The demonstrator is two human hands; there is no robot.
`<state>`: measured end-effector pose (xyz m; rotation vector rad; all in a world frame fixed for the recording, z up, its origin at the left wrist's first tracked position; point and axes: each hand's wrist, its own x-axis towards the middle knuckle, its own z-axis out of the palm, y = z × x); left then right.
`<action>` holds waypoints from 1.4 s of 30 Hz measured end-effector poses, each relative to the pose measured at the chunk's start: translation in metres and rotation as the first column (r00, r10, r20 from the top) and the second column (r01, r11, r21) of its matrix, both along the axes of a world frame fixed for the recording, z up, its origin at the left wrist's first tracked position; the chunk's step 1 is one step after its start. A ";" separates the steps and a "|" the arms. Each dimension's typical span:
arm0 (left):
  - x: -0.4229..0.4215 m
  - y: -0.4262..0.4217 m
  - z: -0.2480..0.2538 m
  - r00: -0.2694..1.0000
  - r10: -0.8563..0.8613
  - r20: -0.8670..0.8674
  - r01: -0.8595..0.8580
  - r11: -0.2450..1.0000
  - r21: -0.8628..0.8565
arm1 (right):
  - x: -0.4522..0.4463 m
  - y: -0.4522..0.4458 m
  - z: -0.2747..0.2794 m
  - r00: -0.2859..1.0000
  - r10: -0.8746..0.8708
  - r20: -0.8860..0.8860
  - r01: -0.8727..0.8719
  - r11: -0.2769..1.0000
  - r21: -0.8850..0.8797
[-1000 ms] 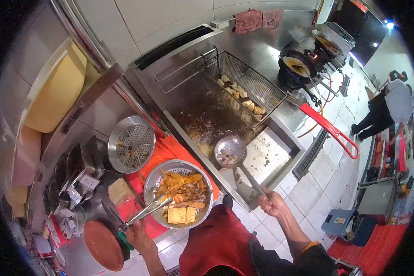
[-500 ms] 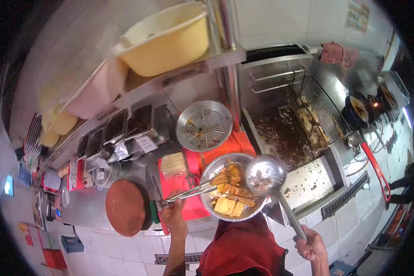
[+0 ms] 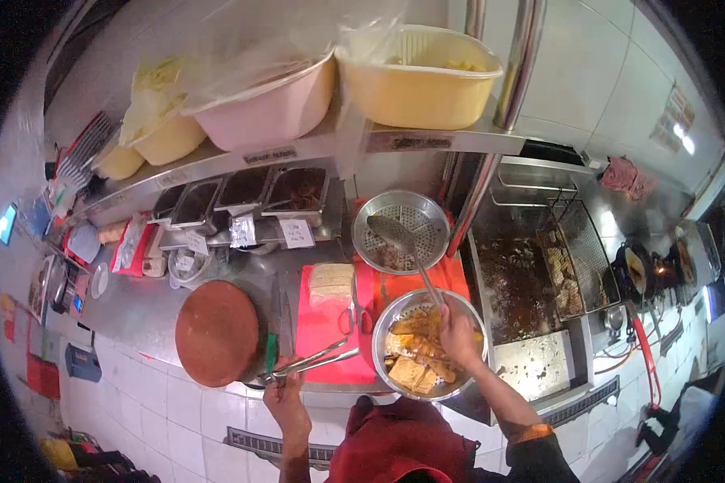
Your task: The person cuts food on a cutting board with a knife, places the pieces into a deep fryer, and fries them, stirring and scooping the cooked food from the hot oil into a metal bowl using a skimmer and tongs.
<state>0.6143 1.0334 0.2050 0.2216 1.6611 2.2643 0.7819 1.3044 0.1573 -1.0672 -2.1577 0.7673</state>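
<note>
My left hand (image 3: 287, 408) is closed around the handle end of metal tongs (image 3: 310, 365). Their arms are spread, with nothing between the tips, over a red cutting board (image 3: 330, 375). My right hand (image 3: 458, 336) grips the handle of a large metal ladle (image 3: 392, 232), whose head lies over the rear perforated metal bowl (image 3: 433, 211); I cannot tell whether they touch. Under my right hand stands the front perforated bowl (image 3: 379, 367), holding fried pieces (image 3: 411, 373), some pale and block-shaped. My right hand and forearm hide part of it.
Scissors (image 3: 354, 315) and a pale stacked block (image 3: 330, 282) lie on the board. To its left are knives (image 3: 273, 322) and a round brown chopping block (image 3: 217, 333). A fryer (image 3: 507, 282) with a wire basket (image 3: 590, 253) stands right. Overhead, a shelf (image 3: 354, 145) carries plastic tubs (image 3: 423, 88).
My right hand has swung the ladle from beside the front bowl to over the rear one. The tongs have moved out of the front bowl to the left. The view has shifted.
</note>
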 end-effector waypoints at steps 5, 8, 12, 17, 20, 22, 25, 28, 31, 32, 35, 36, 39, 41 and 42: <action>-0.004 0.005 -0.006 1.000 0.009 0.010 -0.009 1.000 0.002 | 0.001 -0.002 0.014 0.996 0.026 0.087 -0.016 0.992 -0.123; -0.004 0.012 -0.005 0.999 -0.044 -0.030 0.041 0.995 -0.093 | 0.018 -0.007 0.020 0.999 -0.012 -0.044 -0.002 0.953 -0.302; -0.008 0.020 -0.022 0.994 -0.084 -0.069 0.077 0.991 -0.109 | 0.080 -0.014 0.016 0.964 -0.062 -0.258 0.027 0.990 -0.136; -0.009 0.032 -0.018 0.993 -0.119 0.022 0.119 0.993 -0.025 | 0.195 -0.040 0.075 0.950 -0.265 0.166 0.289 0.947 -0.142; -0.003 0.042 -0.020 0.978 -0.172 -0.115 0.159 0.981 -0.115 | 0.251 -0.035 0.057 0.847 -0.295 0.443 0.333 0.943 -0.008; 0.001 0.046 -0.019 0.977 -0.206 -0.052 0.200 0.974 -0.110 | 0.290 -0.017 0.012 0.726 -0.330 0.603 0.246 0.944 0.220; 0.012 0.052 -0.022 0.981 -0.195 -0.009 0.191 0.969 -0.153 | 0.315 0.026 -0.035 0.633 -0.320 0.705 0.154 0.944 0.291; 0.027 0.055 -0.023 0.980 -0.193 0.043 0.198 0.968 -0.155 | 0.305 0.072 -0.073 0.491 -0.346 0.799 0.101 0.934 0.342; 0.036 0.050 -0.021 0.981 -0.186 0.056 0.193 0.964 -0.181 | 0.280 0.104 -0.110 0.458 -0.421 0.783 0.113 0.901 0.418; 0.039 0.047 -0.020 0.983 -0.172 0.059 0.181 0.963 -0.198 | 0.277 0.113 -0.124 0.481 -0.447 0.754 0.116 0.885 0.451; 0.041 0.038 -0.017 0.987 -0.148 0.056 0.156 0.964 -0.214 | 0.269 0.130 -0.144 0.492 -0.475 0.730 0.166 0.874 0.457; 0.039 0.034 -0.017 0.987 -0.153 0.048 0.160 0.966 -0.205 | 0.268 0.132 -0.146 0.483 -0.480 0.732 0.194 0.874 0.445; 0.037 0.026 -0.019 0.989 -0.134 0.058 0.142 0.974 -0.174 | 0.275 0.126 -0.133 0.441 -0.430 0.788 0.266 0.901 0.343; 0.035 0.024 -0.022 0.991 -0.124 0.059 0.132 0.979 -0.158 | 0.285 0.117 -0.126 0.427 -0.445 0.787 0.284 0.893 0.350; 0.034 0.024 -0.025 0.990 -0.129 0.053 0.136 0.979 -0.152 | 0.294 0.113 -0.125 0.455 -0.432 0.779 0.278 0.900 0.336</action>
